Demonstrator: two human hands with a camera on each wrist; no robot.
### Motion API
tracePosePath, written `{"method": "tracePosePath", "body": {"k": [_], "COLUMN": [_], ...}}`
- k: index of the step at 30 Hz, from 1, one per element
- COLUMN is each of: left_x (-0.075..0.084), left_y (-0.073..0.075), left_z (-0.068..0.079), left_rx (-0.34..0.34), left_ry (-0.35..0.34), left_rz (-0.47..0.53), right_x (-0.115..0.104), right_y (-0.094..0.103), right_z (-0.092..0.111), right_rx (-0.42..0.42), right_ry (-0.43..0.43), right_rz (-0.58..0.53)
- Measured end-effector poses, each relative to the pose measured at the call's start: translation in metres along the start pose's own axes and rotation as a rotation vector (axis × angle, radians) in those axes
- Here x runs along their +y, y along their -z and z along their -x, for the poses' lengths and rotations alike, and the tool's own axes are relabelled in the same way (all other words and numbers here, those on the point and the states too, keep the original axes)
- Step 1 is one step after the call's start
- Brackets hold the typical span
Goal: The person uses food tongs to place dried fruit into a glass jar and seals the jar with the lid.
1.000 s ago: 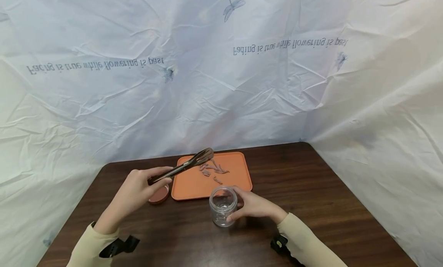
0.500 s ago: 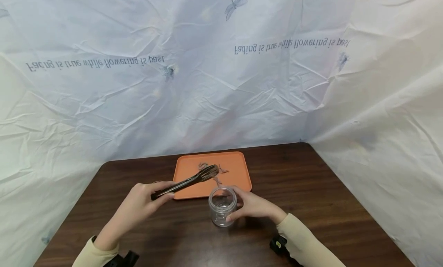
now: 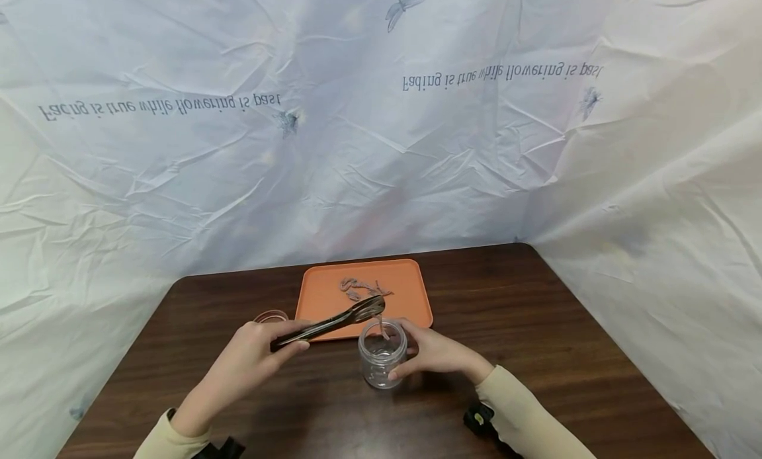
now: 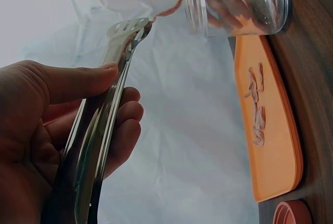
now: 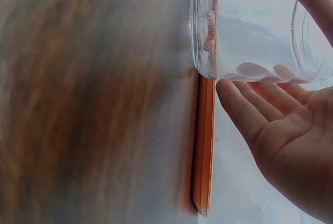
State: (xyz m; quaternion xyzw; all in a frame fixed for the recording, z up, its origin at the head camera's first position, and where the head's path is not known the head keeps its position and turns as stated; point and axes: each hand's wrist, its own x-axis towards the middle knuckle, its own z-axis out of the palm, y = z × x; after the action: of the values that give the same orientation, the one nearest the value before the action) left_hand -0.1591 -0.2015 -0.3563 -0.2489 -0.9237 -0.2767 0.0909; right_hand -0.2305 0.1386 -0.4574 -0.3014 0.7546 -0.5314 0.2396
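My left hand point(image 3: 253, 356) grips metal tongs point(image 3: 330, 325) with slotted ends. From their tips a thin reddish-brown, meat-like strip point(image 4: 170, 10) hangs at the mouth of a clear jar point(image 3: 381, 372). My right hand point(image 3: 443, 354) holds this upright, lidless jar from the right side, thumb in front and fingers behind. Through the jar wall in the right wrist view, a reddish piece point(image 5: 210, 31) shows near the base. Several similar strips point(image 3: 360, 288) lie on an orange tray point(image 3: 411, 313) behind the jar.
A round reddish-brown lid point(image 3: 272, 315) lies left of the tray, partly hidden by my left hand. Everything stands on a dark wooden table point(image 3: 524, 313). A pale printed cloth point(image 3: 369, 168) hangs behind and at both sides.
The tongs have come down from over the tray toward me and to the right, bringing a strip to the jar's mouth. My right hand and the jar have stayed in place.
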Motion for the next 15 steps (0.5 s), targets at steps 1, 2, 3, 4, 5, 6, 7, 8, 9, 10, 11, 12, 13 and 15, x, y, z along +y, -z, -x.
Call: {"method": "tracePosePath", "body": {"k": [1,2,3,4,5,6,7,8,9,10,11,12,13,15], "left_x": [0.0000,0.0000,0.0000,0.0000,0.0000,0.0002,0.0005,0.0008,0.0012,0.0017,0.0024,0.0030,0.0037,0.0046], "left_y": [-0.0004,-0.0006,-0.0008,-0.0009,-0.0010,-0.0009,-0.0009,-0.0008,-0.0006,-0.0001,0.0004,0.0011,0.0018,0.0031], "left_z": [-0.0003,-0.0005,-0.0006,-0.0008,-0.0010,-0.0011,-0.0013,-0.0016,-0.0019,-0.0022,-0.0025,-0.0029,-0.0032,-0.0043], "left_rx": [-0.002,-0.003,-0.006,-0.009,-0.009,-0.009,-0.010,-0.010,-0.008,-0.006,-0.002,0.001,0.002,0.000], "left_ry": [0.000,0.000,0.000,0.001,-0.001,-0.001,0.002,0.001,0.001,0.001,0.002,0.007,0.014,0.031], "left_rz": [-0.001,-0.003,-0.003,-0.004,-0.005,-0.006,-0.005,-0.006,-0.008,-0.009,-0.010,-0.011,-0.008,-0.001], "right_x": [0.0002,0.0004,0.0005,0.0007,0.0009,0.0006,0.0006,0.0007,0.0009,0.0011,0.0013,0.0016,0.0019,0.0023], "right_y": [0.0000,0.0001,0.0002,0.0003,0.0003,0.0004,0.0004,0.0005,0.0005,0.0006,0.0007,0.0009,0.0011,0.0015], "right_z": [0.0001,0.0003,0.0005,0.0008,0.0009,0.0013,0.0015,0.0018,0.0017,0.0017,0.0016,0.0014,0.0012,0.0007], "right_rx": [0.006,0.009,0.015,0.019,0.023,0.026,0.028,0.028,0.028,0.025,0.023,0.019,0.017,0.007], "right_ry": [-0.004,-0.006,-0.009,-0.012,-0.014,-0.019,-0.018,-0.018,-0.016,-0.014,-0.013,-0.010,-0.009,0.000], "right_rz": [0.004,0.007,0.012,0.019,0.022,0.023,0.024,0.024,0.024,0.021,0.017,0.014,0.014,0.009]}}
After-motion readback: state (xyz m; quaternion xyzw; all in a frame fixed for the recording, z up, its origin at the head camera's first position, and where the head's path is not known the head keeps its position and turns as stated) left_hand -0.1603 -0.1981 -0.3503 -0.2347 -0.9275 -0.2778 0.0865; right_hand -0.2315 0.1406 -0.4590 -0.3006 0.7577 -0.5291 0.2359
